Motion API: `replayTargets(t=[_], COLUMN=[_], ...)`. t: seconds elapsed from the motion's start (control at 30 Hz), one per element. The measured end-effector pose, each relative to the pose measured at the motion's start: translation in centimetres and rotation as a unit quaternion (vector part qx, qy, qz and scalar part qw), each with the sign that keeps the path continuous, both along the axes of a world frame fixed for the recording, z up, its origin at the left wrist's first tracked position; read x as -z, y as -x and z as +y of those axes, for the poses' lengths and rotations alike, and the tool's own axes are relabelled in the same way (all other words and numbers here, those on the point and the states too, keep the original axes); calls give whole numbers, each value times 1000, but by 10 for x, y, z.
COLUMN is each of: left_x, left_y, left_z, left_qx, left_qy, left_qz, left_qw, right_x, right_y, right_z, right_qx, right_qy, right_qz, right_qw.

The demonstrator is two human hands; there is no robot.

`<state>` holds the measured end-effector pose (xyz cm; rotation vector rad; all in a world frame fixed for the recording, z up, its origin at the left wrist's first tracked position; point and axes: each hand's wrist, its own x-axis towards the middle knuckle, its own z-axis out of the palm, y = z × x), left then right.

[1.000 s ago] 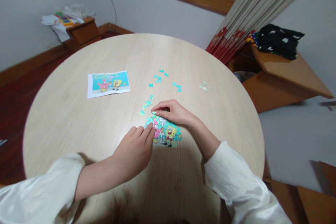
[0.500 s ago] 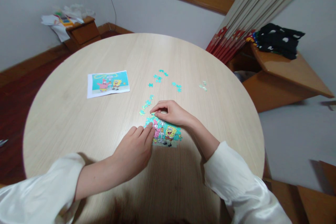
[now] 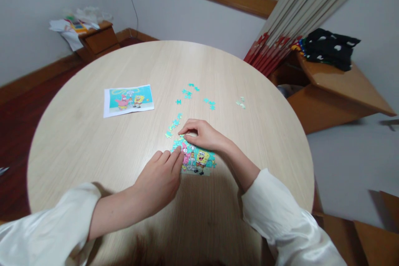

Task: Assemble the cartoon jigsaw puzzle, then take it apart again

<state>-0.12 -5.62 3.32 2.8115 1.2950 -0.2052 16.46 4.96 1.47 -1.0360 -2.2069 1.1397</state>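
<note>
- Puzzle (image 3: pixel 202 158) sits around mid-tabletop (image 3: pixel 243 70), loose pieces (image 3: pixel 176 123) scattered toward the far edge
- Right hand (image 3: pixel 204 134) has a piece (image 3: pixel 181 136) pinched at the puzzle's far-left corner
- Left hand's (image 3: pixel 162 173) touching its left side, can't tell if gripping

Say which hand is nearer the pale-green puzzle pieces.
Right. The right hand, at the far edge of the SpongeBob jigsaw, is left of the pale-green puzzle pieces and closer to the wearer; the left hand, on the jigsaw's left, is farther left.
</note>
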Motion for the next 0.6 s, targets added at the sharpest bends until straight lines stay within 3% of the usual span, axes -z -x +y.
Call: replayTargets(t=[0.23,0.6], left_x=[0,2], left_y=[-1,1], left_z=[1,3], left_qx=[2,-11], left_qy=[-2,3], left_qz=[19,-44], left_qw=[1000,999], right_x=[3,1], right_y=[2,2], right_z=[1,-2], right_qx=[4,28], right_qy=[8,39], right_qz=[12,19], right_qw=[1000,999])
